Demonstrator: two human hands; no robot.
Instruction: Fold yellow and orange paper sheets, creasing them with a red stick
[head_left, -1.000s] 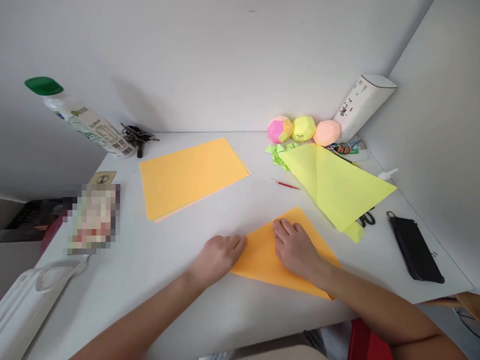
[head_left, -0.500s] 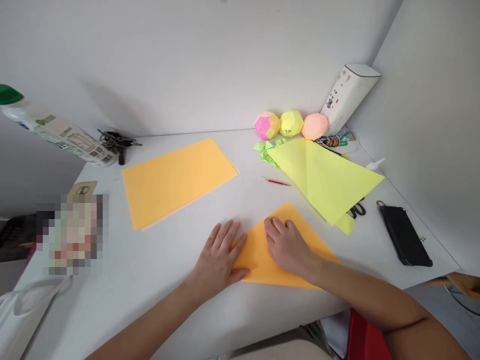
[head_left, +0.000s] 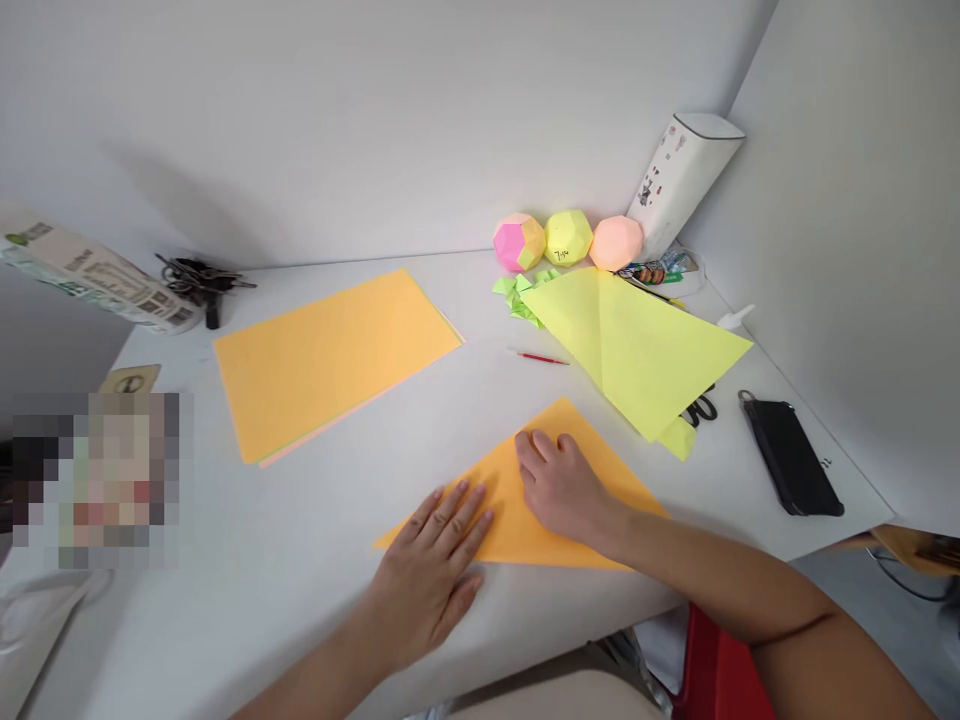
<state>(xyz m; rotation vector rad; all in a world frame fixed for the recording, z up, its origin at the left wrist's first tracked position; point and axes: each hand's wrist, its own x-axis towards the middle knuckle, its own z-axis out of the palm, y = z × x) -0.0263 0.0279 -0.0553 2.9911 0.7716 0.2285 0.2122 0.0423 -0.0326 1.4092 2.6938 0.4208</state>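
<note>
An orange sheet of paper (head_left: 600,462), folded to a triangle, lies flat on the white table near its front edge. My left hand (head_left: 429,560) rests flat over the left part of this sheet, fingers stretched out and slightly apart. Near the middle of the same sheet, my right hand (head_left: 562,485) presses down with its fingers curled in; what lies under the fingertips is hidden.
Orange sheets (head_left: 337,370) lie stacked at the left. Behind my right hand are a folded yellow sheet (head_left: 645,350), a red pen (head_left: 544,358), green paper pieces (head_left: 517,300) and paper balls (head_left: 568,238). A black phone (head_left: 795,458) lies at the right.
My left hand has moved down and left along the orange sheet, uncovering its left corner. My right hand stays curled at about the same spot. The whole view has shifted slightly.
</note>
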